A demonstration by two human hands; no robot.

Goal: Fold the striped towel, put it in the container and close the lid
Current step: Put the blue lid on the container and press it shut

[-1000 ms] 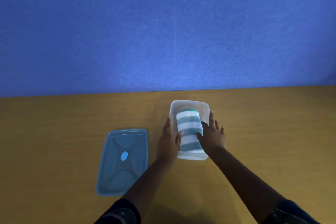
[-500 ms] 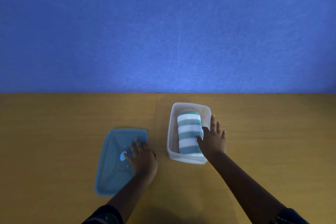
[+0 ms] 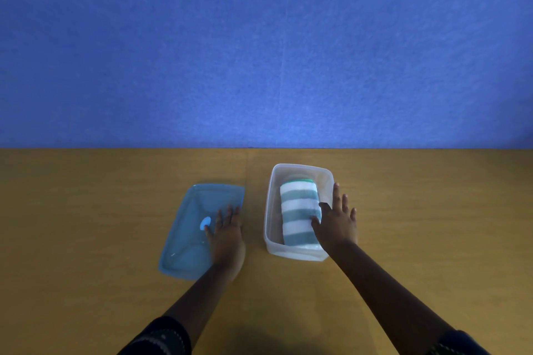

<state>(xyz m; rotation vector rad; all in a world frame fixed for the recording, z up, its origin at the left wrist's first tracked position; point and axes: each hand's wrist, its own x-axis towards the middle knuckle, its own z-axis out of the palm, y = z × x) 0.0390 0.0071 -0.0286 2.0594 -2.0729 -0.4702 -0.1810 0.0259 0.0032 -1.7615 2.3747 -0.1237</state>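
**user1:** Since a second ago the left hand has let go of the container and slid over onto the blue lid, which sits just left of the box near the middle of the desk. Fingers look spread flat on the lid's right half, not curled round an edge yet. Striped towel is rolled up inside the container already

**user2:** yeah and the right hand is splayed over the container's right rim, thumb touching the towel. Can't tell if it's pressing down or just resting

**user1:** my guess for doing this bit well: hook the lid by its near right edge, keep it level, line up one corner first, then press round the rim

**user2:** and tuck the towel's top down first, it seems to sit about rim height so the lid might not seat
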